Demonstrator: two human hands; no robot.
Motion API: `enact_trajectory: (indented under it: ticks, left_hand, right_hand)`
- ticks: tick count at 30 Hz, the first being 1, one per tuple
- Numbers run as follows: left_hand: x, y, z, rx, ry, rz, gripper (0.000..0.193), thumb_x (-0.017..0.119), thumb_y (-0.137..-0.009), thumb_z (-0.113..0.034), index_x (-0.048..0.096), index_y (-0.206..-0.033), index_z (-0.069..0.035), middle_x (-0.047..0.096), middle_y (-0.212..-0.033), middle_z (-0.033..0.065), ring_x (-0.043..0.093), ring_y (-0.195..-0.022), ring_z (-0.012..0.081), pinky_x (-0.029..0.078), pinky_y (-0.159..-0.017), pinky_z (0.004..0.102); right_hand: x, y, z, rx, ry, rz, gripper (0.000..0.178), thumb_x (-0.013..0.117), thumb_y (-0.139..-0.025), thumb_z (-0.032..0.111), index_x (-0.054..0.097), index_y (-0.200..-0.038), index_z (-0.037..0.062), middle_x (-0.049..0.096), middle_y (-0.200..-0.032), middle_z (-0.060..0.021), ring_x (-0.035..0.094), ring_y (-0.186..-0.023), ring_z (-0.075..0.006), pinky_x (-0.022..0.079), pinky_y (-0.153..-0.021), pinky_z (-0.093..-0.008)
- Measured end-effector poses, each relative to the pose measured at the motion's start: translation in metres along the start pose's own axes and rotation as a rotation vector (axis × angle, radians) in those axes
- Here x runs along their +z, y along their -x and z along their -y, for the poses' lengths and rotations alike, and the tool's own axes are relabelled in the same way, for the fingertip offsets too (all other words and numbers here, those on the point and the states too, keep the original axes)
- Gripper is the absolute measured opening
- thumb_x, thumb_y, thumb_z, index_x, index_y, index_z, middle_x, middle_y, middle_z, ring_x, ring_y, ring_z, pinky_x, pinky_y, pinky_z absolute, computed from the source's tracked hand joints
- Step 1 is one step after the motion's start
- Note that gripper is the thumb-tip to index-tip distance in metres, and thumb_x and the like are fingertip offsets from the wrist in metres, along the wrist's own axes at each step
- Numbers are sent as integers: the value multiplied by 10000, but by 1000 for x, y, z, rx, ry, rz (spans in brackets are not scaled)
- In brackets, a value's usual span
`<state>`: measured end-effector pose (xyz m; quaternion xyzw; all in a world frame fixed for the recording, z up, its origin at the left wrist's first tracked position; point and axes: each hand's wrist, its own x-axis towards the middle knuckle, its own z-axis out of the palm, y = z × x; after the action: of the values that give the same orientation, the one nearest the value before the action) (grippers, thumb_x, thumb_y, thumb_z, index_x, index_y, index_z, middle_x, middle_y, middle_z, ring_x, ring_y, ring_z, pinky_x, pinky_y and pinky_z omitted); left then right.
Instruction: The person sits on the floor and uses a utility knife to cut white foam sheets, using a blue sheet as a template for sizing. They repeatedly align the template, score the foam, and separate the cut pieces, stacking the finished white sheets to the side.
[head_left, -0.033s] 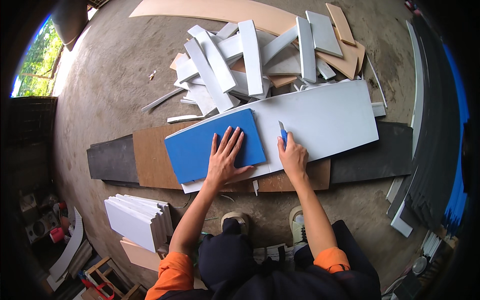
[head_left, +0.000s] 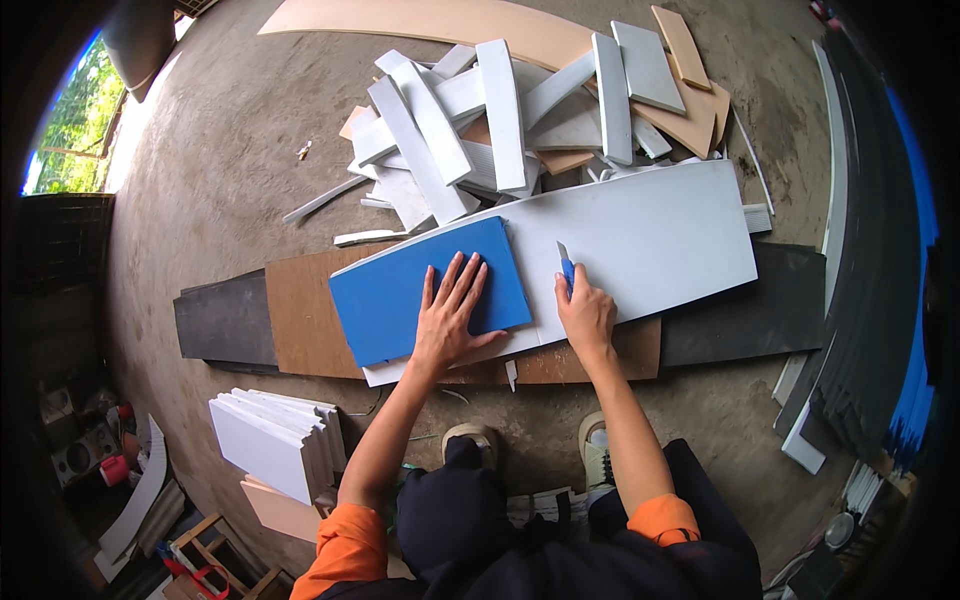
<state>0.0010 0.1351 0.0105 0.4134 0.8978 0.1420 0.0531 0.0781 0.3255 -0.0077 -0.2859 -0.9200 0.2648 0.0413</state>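
Note:
My left hand (head_left: 450,318) lies flat with spread fingers on a blue rectangular board (head_left: 380,300). Beneath that board is a longer white board (head_left: 660,235), which shows along the blue one's lower edge and stretches away to the right. In my right hand (head_left: 588,312) is a utility knife (head_left: 568,265) with a blue handle, its blade pointing up and away from me over the white board. A thin line or seam runs across the white surface just right of the blue board. Brown and dark panels (head_left: 300,310) lie under the white board.
A heap of white and tan offcuts (head_left: 500,130) lies just beyond the white board. At the lower left stands a stack of white rectangular pieces (head_left: 265,445). Long dark sheets (head_left: 870,230) line the right side. My shoes (head_left: 597,460) are close to the panels' near edge.

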Motion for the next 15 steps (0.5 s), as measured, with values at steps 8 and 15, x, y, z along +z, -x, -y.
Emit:
enact_trajectory:
  ticks: [8, 15]
  left_hand:
    - [-2, -5, 7, 11, -8, 0, 933, 650, -603, -555, 315, -1339, -89, 291, -1393, 69, 209, -1312, 239, 101, -1059, 489]
    - [-3, -18, 13, 19, -18, -10, 944, 666, -596, -531, 296, -1346, -92, 276, -1400, 73, 205, -1314, 236, 92, -1066, 477]
  right_hand:
    - [-1, 6, 0, -22, 22, -7, 227, 512, -848, 268, 509, -838, 41, 533, -502, -154, 557, -499, -357, 428, -461, -434]
    - [-1, -1, 1, -18, 8, -9, 225, 509, -849, 268, 511, -848, 43, 533, -505, -158, 553, -496, -358, 426, -470, -438]
